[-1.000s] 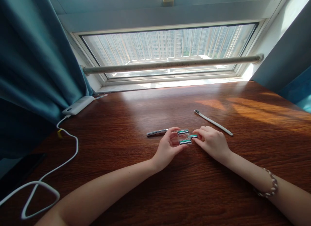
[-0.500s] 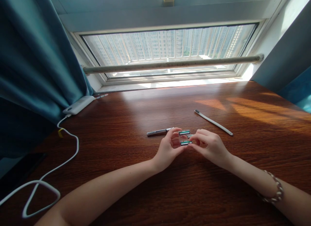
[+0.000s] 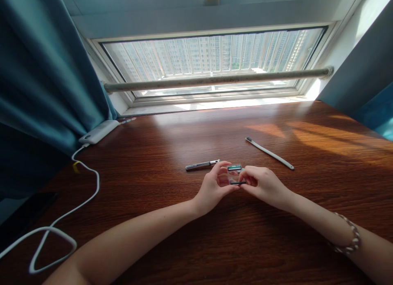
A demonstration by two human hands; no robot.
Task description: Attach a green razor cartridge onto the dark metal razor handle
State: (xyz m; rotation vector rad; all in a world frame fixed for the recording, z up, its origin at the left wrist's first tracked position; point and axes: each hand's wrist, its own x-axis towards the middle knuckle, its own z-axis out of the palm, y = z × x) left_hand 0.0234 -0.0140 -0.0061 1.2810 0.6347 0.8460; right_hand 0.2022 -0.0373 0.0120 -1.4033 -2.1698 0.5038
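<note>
My left hand grips a small clear plastic case between thumb and fingers, just above the table. A razor cartridge with a green strip sits at the far side of the case. At the near side, the fingertips of my right hand pinch a second razor cartridge, which shows as a thin dark edge. Part of another green-and-silver piece is half hidden by my right fingers. Behind my left fingers lies a grey and black razor handle.
A white toothbrush with dark bristles lies on the brown wooden table, beyond my right hand. At left, a white power bank trails a white cable beside the blue curtain. A barred window stands behind the table.
The near cartridge has turned, from showing its green and silver face to showing a thin dark edge. My right fingers have curled closer around it, while my left hand stays nearly still.
</note>
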